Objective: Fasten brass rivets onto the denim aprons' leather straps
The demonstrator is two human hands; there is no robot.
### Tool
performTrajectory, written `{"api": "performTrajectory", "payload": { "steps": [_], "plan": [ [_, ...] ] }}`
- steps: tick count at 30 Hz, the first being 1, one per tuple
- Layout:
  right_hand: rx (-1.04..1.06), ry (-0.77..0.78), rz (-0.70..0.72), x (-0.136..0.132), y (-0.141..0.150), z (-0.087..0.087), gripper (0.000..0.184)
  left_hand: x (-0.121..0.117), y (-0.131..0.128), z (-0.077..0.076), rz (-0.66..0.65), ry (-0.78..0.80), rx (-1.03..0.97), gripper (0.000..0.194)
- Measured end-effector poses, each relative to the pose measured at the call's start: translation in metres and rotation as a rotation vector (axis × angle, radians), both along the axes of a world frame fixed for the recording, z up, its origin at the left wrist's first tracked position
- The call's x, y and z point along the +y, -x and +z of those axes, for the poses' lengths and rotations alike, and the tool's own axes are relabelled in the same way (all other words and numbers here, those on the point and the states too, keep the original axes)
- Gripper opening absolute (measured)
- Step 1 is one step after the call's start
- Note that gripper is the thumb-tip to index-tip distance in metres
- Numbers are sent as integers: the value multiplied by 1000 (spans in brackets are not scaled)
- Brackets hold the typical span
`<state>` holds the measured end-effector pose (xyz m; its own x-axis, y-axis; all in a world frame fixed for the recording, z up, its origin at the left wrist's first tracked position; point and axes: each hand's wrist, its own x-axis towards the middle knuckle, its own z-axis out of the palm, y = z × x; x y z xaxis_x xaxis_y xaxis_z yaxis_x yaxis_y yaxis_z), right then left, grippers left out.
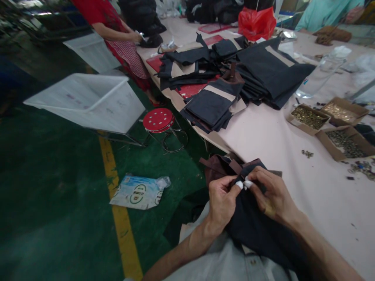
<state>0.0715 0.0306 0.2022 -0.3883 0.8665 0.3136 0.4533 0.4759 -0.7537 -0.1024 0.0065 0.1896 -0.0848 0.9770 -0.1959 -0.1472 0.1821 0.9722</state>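
Observation:
A dark navy fabric piece with brown parts (246, 207) lies across my lap and against the table edge. My left hand (221, 199) pinches it near its upper edge, the thumb capped with white tape. Right beside it, my right hand (271, 193) grips the same fabric, a white-wrapped fingertip almost touching the left thumb. Whether a small fitting sits between the fingertips cannot be made out. Ahead on the table rests a stack of navy pieces (212, 103) with a beige strip.
Boxes of small metal fittings (309, 117) stand at right, near a loose little pile (307, 153) and a clear bottle (319, 76). Left are a red stool (158, 120), a white bin (114, 105) and a printed bag (137, 192) on the floor. Other people stand at the far side.

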Motion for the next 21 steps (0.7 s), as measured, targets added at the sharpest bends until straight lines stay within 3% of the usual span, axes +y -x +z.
{"api": "performTrajectory", "payload": {
  "steps": [6,10,12,14,17,19,21],
  "plan": [
    [55,251,-255,-1,5,-5,12,-1,1,-8,-11,-58,81,15],
    [114,297,-280,-7,-2,-10,19,0,0,-14,-9,-3,-44,14],
    [118,287,-387,-17,-19,-9,23,3,3,-16,41,48,-138,17],
    [48,282,-635,-33,-49,-11,30,6,12,-18,118,88,-211,22],
    [-237,351,-950,-68,-102,-22,42,10,32,-25,214,103,-284,30],
    [-403,459,-980,-95,-127,-34,47,13,43,-32,262,99,-310,32],
    [-425,575,-935,-117,-138,-47,49,16,48,-38,310,113,-343,33]
  ]
}}
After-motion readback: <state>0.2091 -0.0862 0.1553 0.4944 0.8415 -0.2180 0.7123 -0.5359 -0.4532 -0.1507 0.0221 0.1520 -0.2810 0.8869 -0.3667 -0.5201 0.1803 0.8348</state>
